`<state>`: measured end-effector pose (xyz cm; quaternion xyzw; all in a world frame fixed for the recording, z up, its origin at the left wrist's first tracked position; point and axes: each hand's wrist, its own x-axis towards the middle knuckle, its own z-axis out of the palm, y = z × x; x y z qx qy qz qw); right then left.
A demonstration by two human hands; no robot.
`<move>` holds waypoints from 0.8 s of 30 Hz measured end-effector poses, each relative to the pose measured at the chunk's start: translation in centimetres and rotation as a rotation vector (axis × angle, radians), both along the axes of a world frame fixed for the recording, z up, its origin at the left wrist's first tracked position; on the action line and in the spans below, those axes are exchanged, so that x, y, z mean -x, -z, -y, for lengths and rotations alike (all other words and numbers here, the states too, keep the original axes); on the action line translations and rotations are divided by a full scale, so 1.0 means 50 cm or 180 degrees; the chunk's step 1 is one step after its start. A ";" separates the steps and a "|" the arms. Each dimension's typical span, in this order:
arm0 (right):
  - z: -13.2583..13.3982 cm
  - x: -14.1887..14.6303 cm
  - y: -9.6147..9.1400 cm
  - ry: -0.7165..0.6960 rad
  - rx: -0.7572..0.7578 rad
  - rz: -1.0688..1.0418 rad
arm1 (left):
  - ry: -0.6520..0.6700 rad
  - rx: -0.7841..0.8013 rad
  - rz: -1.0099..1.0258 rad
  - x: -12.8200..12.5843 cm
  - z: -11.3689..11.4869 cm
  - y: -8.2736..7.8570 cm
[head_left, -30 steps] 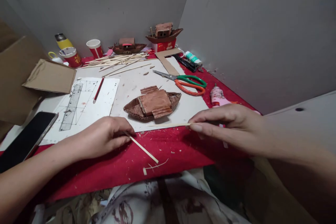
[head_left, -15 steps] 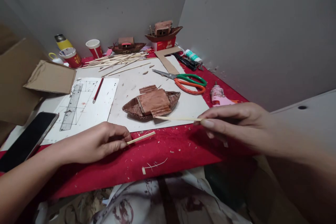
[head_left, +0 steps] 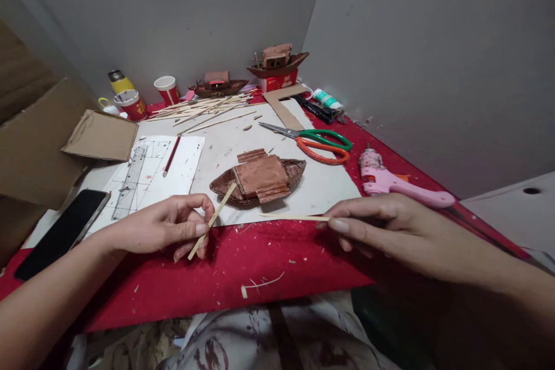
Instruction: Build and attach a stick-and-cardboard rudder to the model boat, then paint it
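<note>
Between thumb and fingers, my left hand (head_left: 173, 224) pinches a short pale wooden stick (head_left: 219, 211), which slants up to the right. My right hand (head_left: 377, 225) grips the end of another thin wooden strip (head_left: 292, 217) that points left, its far end narrow. Just beyond both hands a brown model boat (head_left: 260, 176) rests on a white board (head_left: 329, 185), with a flat ribbed panel sticking out on each side of its cabin roof. The left stick's upper end overlaps the boat's bow in view; whether they touch, I cannot tell.
Green-and-orange scissors (head_left: 323, 144) and a pink glue gun (head_left: 390, 182) lie to the right. Left are a phone (head_left: 63, 231), ruler (head_left: 130, 182), pencil (head_left: 172, 156) and cardboard box (head_left: 102, 136). Behind are loose sticks (head_left: 203, 110), paper cups (head_left: 167, 91) and two more model boats (head_left: 277, 60).
The left stick has turned from nearly level to steeply slanted in my fingers. My right hand has drawn its strip back from beside the boat's side panel. The view has shifted slightly.
</note>
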<state>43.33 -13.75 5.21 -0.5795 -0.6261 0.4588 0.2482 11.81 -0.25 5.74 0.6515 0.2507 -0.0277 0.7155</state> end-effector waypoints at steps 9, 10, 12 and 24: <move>-0.009 0.021 0.008 -0.0220 -0.0021 0.0032 | -0.0924 -0.0164 0.0137 0.040 -0.046 0.005; -0.011 0.023 0.008 -0.0242 -0.0045 0.0055 | -0.1024 -0.0233 0.0160 0.041 -0.050 0.007; -0.014 0.026 0.007 -0.0301 -0.0085 0.0111 | -0.1230 -0.0377 0.0206 0.040 -0.054 0.011; -0.025 0.047 0.015 -0.0577 -0.0396 0.0257 | -0.1365 -0.1510 -0.0743 0.037 -0.062 0.020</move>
